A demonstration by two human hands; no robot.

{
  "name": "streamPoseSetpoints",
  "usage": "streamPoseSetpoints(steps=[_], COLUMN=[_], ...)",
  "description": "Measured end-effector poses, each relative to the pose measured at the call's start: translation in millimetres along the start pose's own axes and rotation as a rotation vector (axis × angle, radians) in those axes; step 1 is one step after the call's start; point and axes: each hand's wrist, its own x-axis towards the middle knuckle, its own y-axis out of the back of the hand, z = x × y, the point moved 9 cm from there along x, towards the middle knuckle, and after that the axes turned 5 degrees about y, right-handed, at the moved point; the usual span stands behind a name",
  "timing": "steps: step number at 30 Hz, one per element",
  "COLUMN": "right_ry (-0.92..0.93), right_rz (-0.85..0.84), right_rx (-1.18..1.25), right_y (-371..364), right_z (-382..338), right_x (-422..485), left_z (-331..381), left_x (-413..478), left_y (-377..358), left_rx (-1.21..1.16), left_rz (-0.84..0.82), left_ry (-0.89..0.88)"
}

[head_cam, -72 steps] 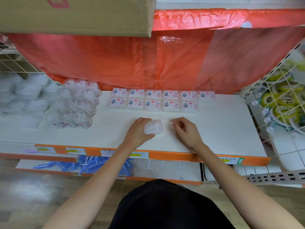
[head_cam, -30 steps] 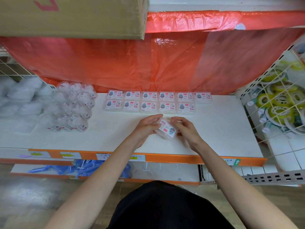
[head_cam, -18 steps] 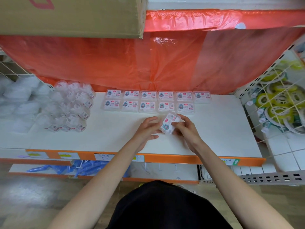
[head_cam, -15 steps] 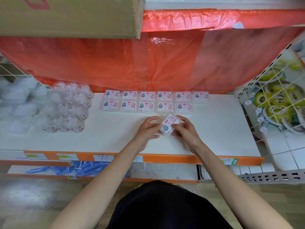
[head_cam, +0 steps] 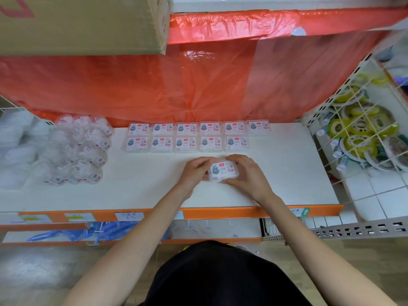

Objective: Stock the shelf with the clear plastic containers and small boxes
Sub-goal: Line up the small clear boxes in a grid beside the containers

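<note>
A small clear plastic box with a printed label sits label-up between my hands, just above the white shelf. My left hand grips its left end and my right hand grips its right end. Behind it, two rows of matching labelled boxes lie flat along the back of the shelf; the front row stops one box short of the back row on the right. A heap of clear round containers lies at the shelf's left.
Red plastic sheeting hangs behind the shelf, under a cardboard box at top left. A wire basket of yellow-green rings stands to the right. White bagged goods lie at far left. An orange price rail edges the shelf front.
The box went from my left hand alone to both hands, and was turned from tilted on edge to flat with its label facing up.
</note>
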Motion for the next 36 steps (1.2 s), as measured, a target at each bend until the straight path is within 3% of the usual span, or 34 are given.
streamPoseSetpoints(steps=[2,4,7,12,20,24,27,36], right_ry=[-0.027,-0.065,-0.130,-0.200,-0.256,-0.154,-0.097,-0.222], right_rz=[0.025,0.069,0.140,0.195,0.198,0.235,0.173,0.158], right_rx=[-0.017,-0.024,-0.030,-0.086,-0.364,-0.372,-0.440,-0.493], right_y=[5.5,14.1,30.2,54.0,62.1,55.6,44.2,45.9], right_z=[9.8,22.8,47.9,82.7,91.8,77.2,70.2,83.9], right_x=[-4.4,-11.5,-26.2,-41.8,-38.1,-46.8,-48.3,-16.5], left_z=[1.2,4.2,-5.4,-28.2,-28.5,-28.1,-27.7,-27.2], left_x=[0.6,-0.5,-4.5,-7.8,-9.4,-8.4,-8.4,-9.3], left_y=[-1.1,-7.1,-30.0,-60.7,-65.0,-65.9,-66.0,-65.7], left_rx=[0.151,0.463,0.871,1.132,1.237,1.250,1.249,1.252], left_rz=[0.105,0.189,0.192,0.160,0.175,0.179,0.191,0.189], left_ry=[-0.078,-0.211,-0.331,-0.355,-0.365,-0.366,-0.371,-0.368])
